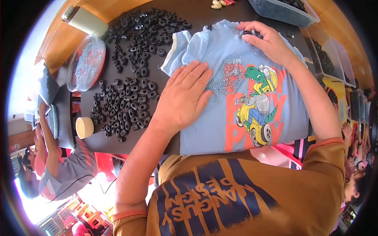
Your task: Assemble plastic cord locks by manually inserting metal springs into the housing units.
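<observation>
A light blue T-shirt (208, 129) with a cartoon dinosaur on a yellow scooter lies spread over the dark table in front of me. Flat on its left part rests my left hand (184, 92), fingers stretched out and nothing in them. Just to the right of those fingertips, small metal springs (233, 74) are scattered over the cloth. Near the shirt's far edge, my right hand (269, 41) pinches a small black plastic piece (247, 33) between thumb and finger. Heaps of similar black toothed plastic pieces (125, 103) cover the table left of the shirt.
A clear round container (87, 63) of springs stands at the left, near a capped jar (88, 23) and a cream cup (84, 128). Plastic bins (283, 10) with black pieces line the far right. Peanuts (217, 4) lie at the back. Other people sit at both sides.
</observation>
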`<state>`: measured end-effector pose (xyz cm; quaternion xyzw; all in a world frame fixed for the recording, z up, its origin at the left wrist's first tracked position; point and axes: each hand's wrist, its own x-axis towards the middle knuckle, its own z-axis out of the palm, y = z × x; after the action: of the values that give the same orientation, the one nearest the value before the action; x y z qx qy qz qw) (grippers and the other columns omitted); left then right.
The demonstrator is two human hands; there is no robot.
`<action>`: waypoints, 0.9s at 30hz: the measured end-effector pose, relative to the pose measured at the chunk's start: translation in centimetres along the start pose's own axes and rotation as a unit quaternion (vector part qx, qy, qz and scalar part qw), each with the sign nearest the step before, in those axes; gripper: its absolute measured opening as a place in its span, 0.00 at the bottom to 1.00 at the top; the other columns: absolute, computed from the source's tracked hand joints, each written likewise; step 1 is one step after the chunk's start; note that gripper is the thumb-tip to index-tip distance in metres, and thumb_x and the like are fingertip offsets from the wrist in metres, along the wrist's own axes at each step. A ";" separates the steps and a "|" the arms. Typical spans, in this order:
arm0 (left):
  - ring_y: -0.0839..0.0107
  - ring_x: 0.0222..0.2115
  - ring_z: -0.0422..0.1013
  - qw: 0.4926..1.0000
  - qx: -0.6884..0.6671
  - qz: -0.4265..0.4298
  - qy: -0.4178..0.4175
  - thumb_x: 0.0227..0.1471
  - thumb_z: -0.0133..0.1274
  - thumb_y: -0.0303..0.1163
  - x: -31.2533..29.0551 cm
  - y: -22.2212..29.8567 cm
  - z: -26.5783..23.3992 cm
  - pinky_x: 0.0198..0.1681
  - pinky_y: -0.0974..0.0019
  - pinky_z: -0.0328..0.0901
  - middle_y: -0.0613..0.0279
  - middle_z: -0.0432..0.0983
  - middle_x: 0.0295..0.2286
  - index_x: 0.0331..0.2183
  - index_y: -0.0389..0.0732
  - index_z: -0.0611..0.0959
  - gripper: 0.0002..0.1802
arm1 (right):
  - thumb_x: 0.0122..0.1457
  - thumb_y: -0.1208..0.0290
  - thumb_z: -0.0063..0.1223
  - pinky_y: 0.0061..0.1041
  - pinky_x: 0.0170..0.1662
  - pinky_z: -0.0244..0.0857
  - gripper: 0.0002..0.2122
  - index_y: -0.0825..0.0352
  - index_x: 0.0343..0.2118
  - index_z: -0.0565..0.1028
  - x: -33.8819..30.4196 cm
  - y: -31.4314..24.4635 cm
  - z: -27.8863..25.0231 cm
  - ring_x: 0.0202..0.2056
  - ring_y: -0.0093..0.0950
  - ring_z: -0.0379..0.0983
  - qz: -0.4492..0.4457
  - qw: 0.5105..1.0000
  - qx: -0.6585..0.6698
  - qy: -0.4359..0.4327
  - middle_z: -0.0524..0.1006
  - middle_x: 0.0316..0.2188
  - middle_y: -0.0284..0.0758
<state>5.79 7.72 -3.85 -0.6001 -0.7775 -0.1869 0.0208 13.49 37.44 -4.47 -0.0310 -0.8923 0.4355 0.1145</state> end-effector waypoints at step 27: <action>0.62 0.56 0.60 0.992 -0.113 -0.038 -0.035 0.41 0.59 0.32 -0.5 -0.5 -1.5 0.59 0.56 0.53 0.59 0.66 0.52 0.48 0.38 0.75 0.28 | 0.54 0.76 0.54 0.30 0.56 0.55 0.05 0.68 0.32 0.70 0.4 -0.7 0.6 0.55 0.34 0.64 -0.014 1.000 0.006 0.026 0.75 0.45 0.39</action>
<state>5.16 6.73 -2.73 -0.5747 -0.7740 -0.2531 -0.0809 12.98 36.61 -4.24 -0.0296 -0.8869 0.4380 0.1439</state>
